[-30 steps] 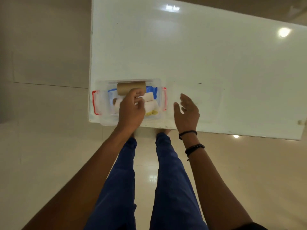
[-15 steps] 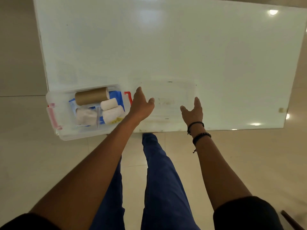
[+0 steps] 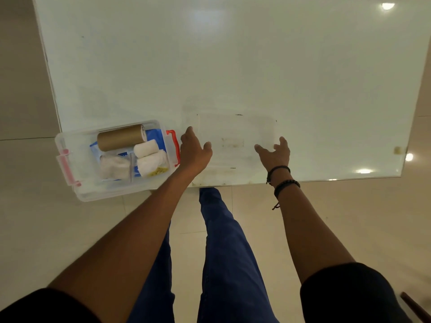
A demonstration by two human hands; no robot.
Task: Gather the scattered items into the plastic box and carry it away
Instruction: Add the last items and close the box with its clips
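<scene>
I see the plastic box (image 3: 70, 145) at the white table's (image 3: 233, 54) near-left corner, overhanging the near and left edges. Lid off. Pink latch (image 3: 66, 167) on its left end, red latch (image 3: 173, 145) on its right end.

Inside the box: brown cardboard roll (image 3: 120, 138) along the far wall, two white bandage rolls (image 3: 146, 148) just nearer, toward the right end, a pale wad (image 3: 112, 166) left of those, all lying on a blue packet (image 3: 154, 134) that's mostly covered. Yellow print under the near bandage roll, unreadable. Thin upright strip mid-box, can't identify.

Left hand (image 3: 194, 153) just right of the box, beside the red latch, fingers loosely spread, holding nothing. Whether it touches the latch, can't tell.

Right of that hand, a clear lid (image 3: 235, 136) lies flat on the table, nearly invisible against the white top; only faint edges and a pale label patch show.

Right hand (image 3: 275, 153) at the lid's near-right corner, fingers open and curled up, empty. Contact with the lid unclear. Two dark bracelets (image 3: 283, 180) on that wrist.

Upper arms are cut off by the bottom edge of the picture.
</scene>
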